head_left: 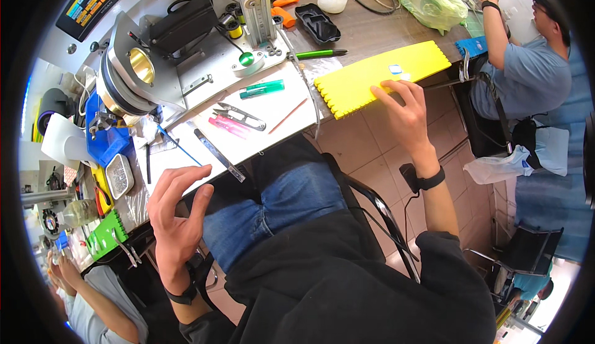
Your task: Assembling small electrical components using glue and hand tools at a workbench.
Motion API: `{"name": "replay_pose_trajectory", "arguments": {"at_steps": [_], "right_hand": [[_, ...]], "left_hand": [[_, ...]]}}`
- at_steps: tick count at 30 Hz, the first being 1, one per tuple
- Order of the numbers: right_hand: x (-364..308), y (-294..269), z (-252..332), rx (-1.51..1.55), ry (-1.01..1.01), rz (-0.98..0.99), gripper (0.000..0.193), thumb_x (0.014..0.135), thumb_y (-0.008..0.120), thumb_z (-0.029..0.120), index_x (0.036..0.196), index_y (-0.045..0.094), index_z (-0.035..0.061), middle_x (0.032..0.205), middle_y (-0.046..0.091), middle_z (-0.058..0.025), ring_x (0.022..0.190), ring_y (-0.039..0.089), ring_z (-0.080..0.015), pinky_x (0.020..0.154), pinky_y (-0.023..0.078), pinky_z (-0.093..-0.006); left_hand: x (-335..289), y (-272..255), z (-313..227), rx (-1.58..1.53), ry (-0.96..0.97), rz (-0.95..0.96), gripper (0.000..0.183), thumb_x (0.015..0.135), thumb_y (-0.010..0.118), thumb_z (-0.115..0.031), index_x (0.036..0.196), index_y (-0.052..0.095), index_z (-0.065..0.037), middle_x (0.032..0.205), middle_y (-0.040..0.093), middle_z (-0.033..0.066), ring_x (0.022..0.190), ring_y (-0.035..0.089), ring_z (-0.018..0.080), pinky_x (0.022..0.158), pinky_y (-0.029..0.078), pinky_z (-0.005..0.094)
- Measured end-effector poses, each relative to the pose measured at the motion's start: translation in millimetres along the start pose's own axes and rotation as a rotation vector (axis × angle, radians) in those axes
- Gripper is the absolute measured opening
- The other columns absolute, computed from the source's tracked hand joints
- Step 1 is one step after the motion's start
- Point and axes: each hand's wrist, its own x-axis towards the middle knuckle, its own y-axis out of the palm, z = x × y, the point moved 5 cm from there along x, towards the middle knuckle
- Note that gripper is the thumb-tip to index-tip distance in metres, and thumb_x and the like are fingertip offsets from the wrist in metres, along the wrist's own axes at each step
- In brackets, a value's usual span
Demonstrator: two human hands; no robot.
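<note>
My left hand (176, 214) is raised at the front edge of the white worktop (291, 111). Its thumb and index finger are curved with a gap between them, and I see nothing held. My right hand (404, 111) reaches over the near edge of a yellow board (353, 83) with notched ends, fingers apart and fingertips on its surface. On the worktop lie a slim metal tool (217, 153), thread snips (242, 116), a pink-handled tool (229, 128), a green translucent tool (261, 89) and a thin reddish stick (288, 116).
A machine with a brass-lined round opening (141, 66) stands behind the worktop. Farther back are a black tray (318, 24), a green pen (321, 54) and a plastic bag (421, 0). A blue bin (99, 127) stands left. Other people work at both sides.
</note>
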Motion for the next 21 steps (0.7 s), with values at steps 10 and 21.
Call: {"name": "replay_pose_trajectory", "arguments": {"at_steps": [10, 21], "right_hand": [[1, 15, -4, 0.240, 0.075, -0.088, 0.036, 0.074, 0.068, -0.007, 0.105, 0.074, 0.0087, 0.110, 0.068, -0.0068, 0.105, 0.061, -0.0273, 0.091, 0.051, -0.0377], [22, -30, 3, 0.290, 0.177, -0.132, 0.046, 0.071, 0.064, -0.011, 0.116, 0.067, 0.0023, 0.109, 0.067, -0.0121, 0.103, 0.062, -0.0300, 0.091, 0.050, -0.0364]], "left_hand": [[-2, -3, 14, -0.008, -0.044, 0.009, 0.026, 0.078, 0.071, 0.005, 0.104, 0.070, -0.001, 0.098, 0.070, 0.0134, 0.092, 0.066, 0.0264, 0.083, 0.050, 0.0339], [-6, -23, 21, 0.037, -0.075, -0.052, 0.023, 0.080, 0.069, 0.005, 0.103, 0.070, -0.001, 0.098, 0.069, 0.0130, 0.092, 0.066, 0.0246, 0.084, 0.050, 0.0333]]}}
